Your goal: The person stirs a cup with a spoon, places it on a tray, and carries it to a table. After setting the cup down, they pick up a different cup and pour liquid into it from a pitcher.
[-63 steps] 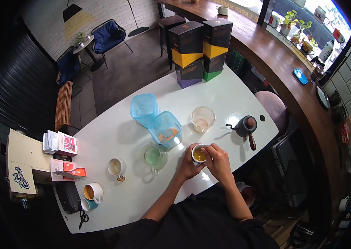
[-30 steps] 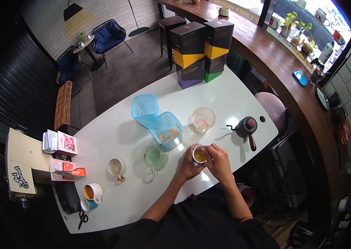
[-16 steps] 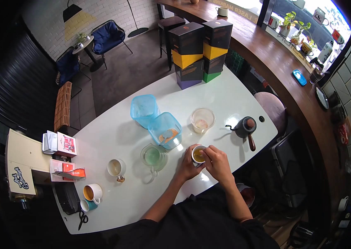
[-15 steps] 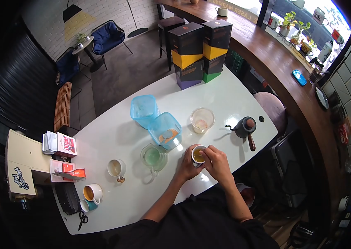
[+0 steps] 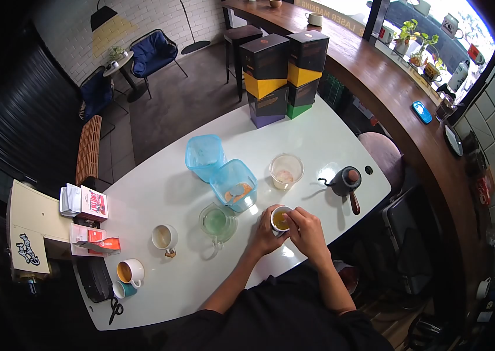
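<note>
My left hand is wrapped around a white cup with yellowish liquid inside, near the table's front edge. Over the cup's rim, my right hand has its fingers pinched together; whatever they hold, perhaps a thin stirrer, is too small to make out. Left of the cup stands a glass jug with pale green contents. Beyond it are two blue translucent tubs, the nearer tub holding orange-brown powder and a scoop. A clear plastic container with pinkish residue sits just past my hands.
A black gooseneck kettle stands on the right of the white table. Stacked dark boxes rise at the far edge. Toward the left are a white cup, an orange-lined mug, a teal cup and scissors.
My right fingers have shifted very slightly over the cup. My left hand keeps its hold on the cup, and the whole view has moved a little.
</note>
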`<action>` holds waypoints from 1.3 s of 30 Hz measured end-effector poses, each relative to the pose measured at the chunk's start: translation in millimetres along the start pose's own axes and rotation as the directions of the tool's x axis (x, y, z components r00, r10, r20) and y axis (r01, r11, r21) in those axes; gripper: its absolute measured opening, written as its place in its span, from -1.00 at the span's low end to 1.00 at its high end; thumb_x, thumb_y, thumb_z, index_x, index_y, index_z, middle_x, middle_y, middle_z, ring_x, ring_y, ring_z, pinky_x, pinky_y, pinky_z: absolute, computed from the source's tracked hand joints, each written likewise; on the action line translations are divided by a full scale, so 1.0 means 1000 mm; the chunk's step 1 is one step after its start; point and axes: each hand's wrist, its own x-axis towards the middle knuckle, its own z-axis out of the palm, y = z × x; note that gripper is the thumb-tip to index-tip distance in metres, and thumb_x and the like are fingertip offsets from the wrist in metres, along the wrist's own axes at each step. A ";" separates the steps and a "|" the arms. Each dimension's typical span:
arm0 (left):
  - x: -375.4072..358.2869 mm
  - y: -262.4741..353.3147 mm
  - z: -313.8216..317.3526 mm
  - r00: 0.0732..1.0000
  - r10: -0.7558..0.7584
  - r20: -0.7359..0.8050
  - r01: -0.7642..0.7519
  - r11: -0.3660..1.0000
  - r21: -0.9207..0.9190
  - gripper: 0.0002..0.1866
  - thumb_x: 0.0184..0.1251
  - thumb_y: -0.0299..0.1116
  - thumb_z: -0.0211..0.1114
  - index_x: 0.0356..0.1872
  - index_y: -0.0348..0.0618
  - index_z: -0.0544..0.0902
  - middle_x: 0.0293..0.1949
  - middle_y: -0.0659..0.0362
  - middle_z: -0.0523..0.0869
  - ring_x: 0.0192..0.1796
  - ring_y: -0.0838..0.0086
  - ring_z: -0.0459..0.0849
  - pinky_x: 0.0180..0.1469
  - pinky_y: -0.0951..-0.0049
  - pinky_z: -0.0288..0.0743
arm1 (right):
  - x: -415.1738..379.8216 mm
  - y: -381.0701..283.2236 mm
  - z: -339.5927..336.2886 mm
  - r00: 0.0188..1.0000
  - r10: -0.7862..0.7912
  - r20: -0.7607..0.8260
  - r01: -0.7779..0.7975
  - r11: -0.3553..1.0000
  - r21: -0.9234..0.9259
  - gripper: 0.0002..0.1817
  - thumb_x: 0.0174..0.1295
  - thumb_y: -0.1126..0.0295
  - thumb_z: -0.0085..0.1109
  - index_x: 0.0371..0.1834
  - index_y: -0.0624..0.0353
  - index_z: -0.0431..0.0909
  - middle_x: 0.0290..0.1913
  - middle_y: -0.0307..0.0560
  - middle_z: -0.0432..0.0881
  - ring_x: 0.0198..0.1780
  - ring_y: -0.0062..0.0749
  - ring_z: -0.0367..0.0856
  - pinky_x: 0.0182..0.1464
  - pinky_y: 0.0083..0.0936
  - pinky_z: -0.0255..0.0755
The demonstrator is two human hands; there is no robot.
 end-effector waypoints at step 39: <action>0.000 -0.003 0.000 1.000 -0.014 0.020 0.013 1.000 0.020 -0.20 -0.07 -0.35 0.57 0.24 -0.13 0.31 0.18 -0.05 0.51 0.25 -0.02 0.49 0.26 0.10 0.42 | 0.003 -0.001 0.003 0.999 -0.017 -0.035 0.017 1.000 -0.001 -0.92 0.26 0.49 0.19 -0.31 0.29 0.59 -0.44 0.06 0.51 -0.43 0.06 0.54 -0.38 -0.19 0.38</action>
